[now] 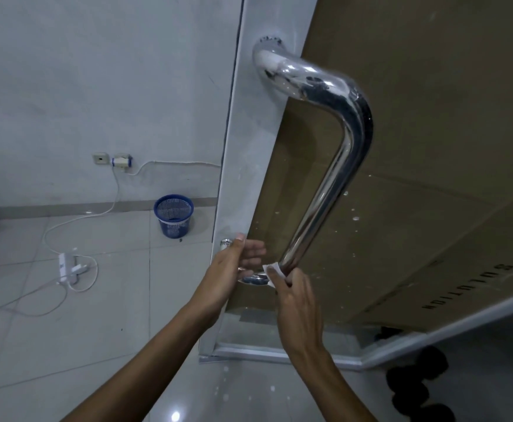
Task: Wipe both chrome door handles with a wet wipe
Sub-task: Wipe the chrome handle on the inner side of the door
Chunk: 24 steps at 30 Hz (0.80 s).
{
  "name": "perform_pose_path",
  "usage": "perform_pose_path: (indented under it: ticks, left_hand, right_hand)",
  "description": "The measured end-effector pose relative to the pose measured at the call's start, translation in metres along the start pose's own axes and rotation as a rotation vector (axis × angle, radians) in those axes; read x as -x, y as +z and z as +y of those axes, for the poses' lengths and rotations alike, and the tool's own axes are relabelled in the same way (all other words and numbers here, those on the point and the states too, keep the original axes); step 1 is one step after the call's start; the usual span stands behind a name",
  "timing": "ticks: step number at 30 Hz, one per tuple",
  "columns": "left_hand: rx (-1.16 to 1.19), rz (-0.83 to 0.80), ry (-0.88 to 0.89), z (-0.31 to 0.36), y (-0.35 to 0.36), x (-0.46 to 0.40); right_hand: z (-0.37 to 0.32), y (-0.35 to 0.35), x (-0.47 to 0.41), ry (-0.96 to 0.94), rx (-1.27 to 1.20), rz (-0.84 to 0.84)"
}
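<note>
Right hand (296,295) pinching wet wipe (272,267) at chrome handle's (334,166) foot; left hand (233,264) relaxed, steadying door; second handle seemingly left.

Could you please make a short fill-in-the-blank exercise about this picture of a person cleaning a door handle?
1. The right hand presses a white wet wipe against the ______ end of the chrome handle.
2. The left hand holds nothing; its fingers are ______.
3. The wastebasket on the floor by the wall is ______ in colour.
4. A white ______ runs from the wall socket down to the power strip on the floor.

Missing words: lower; open; blue; cable
</note>
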<state>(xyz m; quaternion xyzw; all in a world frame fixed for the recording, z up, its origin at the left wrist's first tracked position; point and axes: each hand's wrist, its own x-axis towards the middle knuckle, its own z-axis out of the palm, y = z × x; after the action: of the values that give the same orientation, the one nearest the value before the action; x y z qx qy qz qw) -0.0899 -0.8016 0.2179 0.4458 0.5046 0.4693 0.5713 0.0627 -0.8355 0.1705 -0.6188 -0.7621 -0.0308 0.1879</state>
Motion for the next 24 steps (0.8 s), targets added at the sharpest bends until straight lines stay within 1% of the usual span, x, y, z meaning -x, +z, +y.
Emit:
perform_pose_path:
  ticks: [1, 3, 4, 5, 6, 7, 9, 10, 13, 16, 18, 20, 22, 24]
  left_hand:
    - [-0.008, -0.015, 0.006, 0.0, 0.0, 0.001]
    - [-0.011, -0.027, 0.023, 0.001, 0.002, 0.002]
    - [-0.001, -0.02, 0.033, 0.003, 0.003, 0.001]
    - [0.015, -0.012, 0.041, 0.005, 0.004, 0.001]
    - [0.036, -0.003, 0.05, 0.007, 0.005, -0.001]
    - [0.056, -0.001, 0.062, 0.01, 0.006, -0.003]
    - [0.089, -0.024, 0.086, 0.015, 0.01, -0.005]
    - [0.098, -0.047, 0.099, 0.016, 0.013, -0.004]
    - [0.086, -0.097, 0.135, 0.017, 0.022, -0.001]
    - [0.098, -0.099, 0.151, 0.018, 0.028, 0.001]
    - [0.118, -0.091, 0.133, 0.02, 0.029, 0.001]
    - [0.12, -0.088, 0.134, 0.021, 0.029, 0.0]
    - [0.122, -0.082, 0.146, 0.022, 0.029, 0.001]
    - [0.117, -0.061, 0.155, 0.02, 0.028, 0.004]
  right_hand:
    - [0.004, -0.003, -0.002, 0.004, 0.025, -0.007]
    - [0.014, -0.013, -0.005, -0.053, 0.047, 0.027]
    - [0.018, -0.022, -0.01, -0.096, 0.062, 0.092]
    - [0.018, -0.036, -0.015, -0.122, 0.04, 0.109]
    - [0.021, -0.044, -0.022, -0.212, 0.07, 0.185]
    - [0.018, -0.058, -0.03, -0.234, 0.056, 0.203]
    - [0.017, -0.081, -0.046, -0.296, 0.039, 0.355]
    - [0.014, -0.094, -0.053, -0.314, 0.014, 0.424]
    - [0.003, -0.131, -0.074, -0.334, -0.055, 0.549]
    - [-0.004, -0.157, -0.09, -0.298, -0.081, 0.653]
    - [-0.005, -0.161, -0.093, -0.299, -0.053, 0.675]
    - [-0.002, -0.15, -0.087, -0.328, -0.02, 0.659]
    - [0.001, -0.128, -0.074, -0.337, -0.026, 0.59]
    - [0.005, -0.1, -0.056, -0.303, -0.032, 0.48]
